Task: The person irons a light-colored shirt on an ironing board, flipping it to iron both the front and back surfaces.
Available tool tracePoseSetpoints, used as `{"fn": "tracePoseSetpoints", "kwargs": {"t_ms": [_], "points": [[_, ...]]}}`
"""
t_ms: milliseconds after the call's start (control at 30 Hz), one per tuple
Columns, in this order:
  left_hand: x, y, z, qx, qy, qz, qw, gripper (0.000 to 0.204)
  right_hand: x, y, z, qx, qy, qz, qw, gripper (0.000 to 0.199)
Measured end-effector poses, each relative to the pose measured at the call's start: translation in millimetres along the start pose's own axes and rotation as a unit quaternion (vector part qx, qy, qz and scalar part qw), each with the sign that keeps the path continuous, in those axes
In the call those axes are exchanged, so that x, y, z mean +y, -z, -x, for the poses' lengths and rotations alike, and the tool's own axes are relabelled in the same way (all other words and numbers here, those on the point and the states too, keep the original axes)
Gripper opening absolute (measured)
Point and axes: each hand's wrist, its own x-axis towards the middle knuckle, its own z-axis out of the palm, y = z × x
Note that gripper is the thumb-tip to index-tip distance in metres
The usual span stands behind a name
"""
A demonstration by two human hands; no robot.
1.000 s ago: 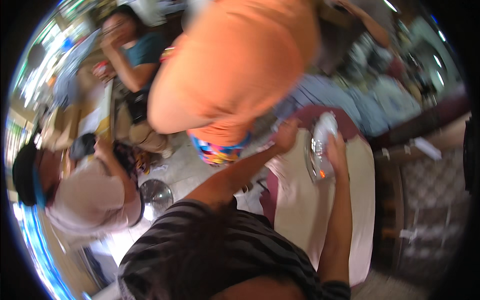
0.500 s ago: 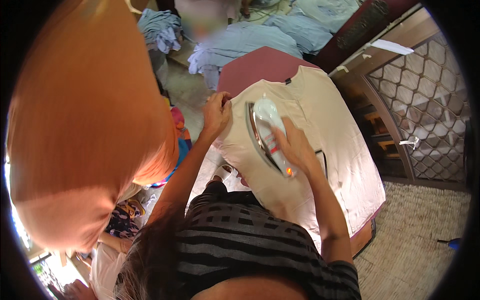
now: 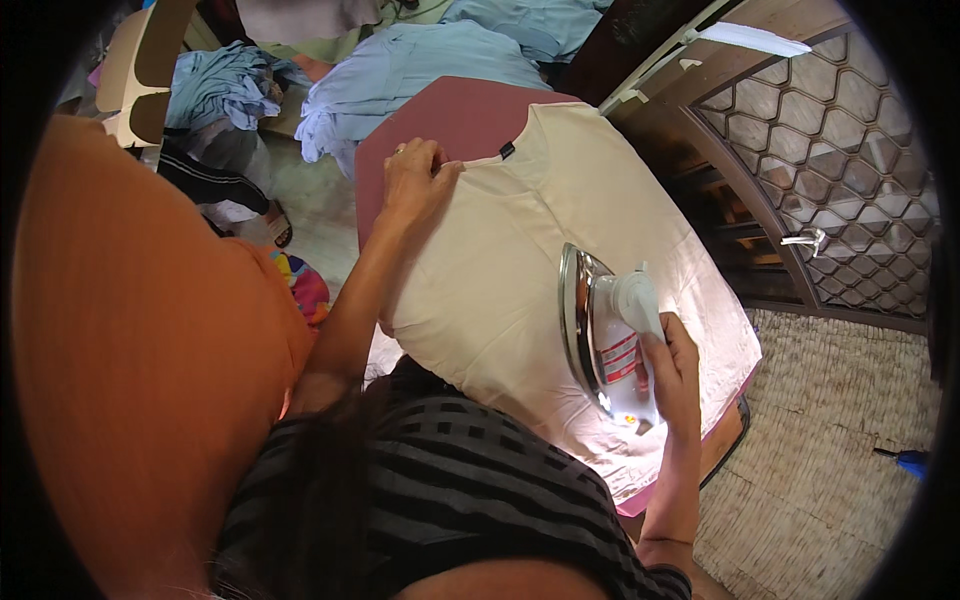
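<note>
A cream shirt (image 3: 500, 250) is spread over a maroon-topped ironing board (image 3: 440, 115), with a small dark label at its neckline. My left hand (image 3: 415, 185) rests at the shirt's far left edge, its thumb and fingers pinching the fabric near the neckline. In my right hand (image 3: 675, 375) is the handle of a white clothes iron (image 3: 625, 340) with a shiny metal base and a lit orange lamp. The iron is tipped on its side over the right part of the shirt. Whether its edge touches the fabric I cannot tell.
Orange cloth (image 3: 150, 350) bulges close on my left. Piles of light blue clothes (image 3: 400, 80) lie beyond the board, near an open cardboard box (image 3: 140, 75). A brown door with a metal grille (image 3: 820, 170) stands at the right, above a woven mat (image 3: 830, 450).
The iron has moved right and toward me, from the middle of the shirt, and tipped over. My left hand has shifted along the shirt's edge toward the label. The view has shifted too.
</note>
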Motion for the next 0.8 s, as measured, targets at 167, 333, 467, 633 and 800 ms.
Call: {"fn": "tracePoseSetpoints", "kwargs": {"t_ms": [167, 333, 467, 633, 800], "points": [[15.8, -4.9, 20.9, 0.116, -0.09, -0.041, 0.988, 0.027, -22.2, 34.4, -44.0, 0.052, 0.074, 0.164, 0.982, 0.03], [39.8, -38.0, 56.4, -0.004, -0.235, 0.04, 0.971, 0.033, -45.5, 42.3, -105.3, 0.016, 0.226, 0.3, 0.927, 0.033], [47.1, -52.2, 72.2, 0.032, -0.227, -0.019, 0.973, 0.039, -48.1, 48.2, -157.9, -0.066, 0.291, 0.325, 0.897, 0.035], [26.3, -53.5, 61.2, 0.041, -0.19, 0.016, 0.981, 0.031, -53.9, 29.3, -217.9, -0.164, 0.4, 0.339, 0.836, 0.039], [24.2, -47.1, 62.6, 0.052, -0.152, 0.101, 0.982, 0.023, -52.7, 5.1, -249.1, -0.223, 0.454, 0.374, 0.777, 0.042]]}}
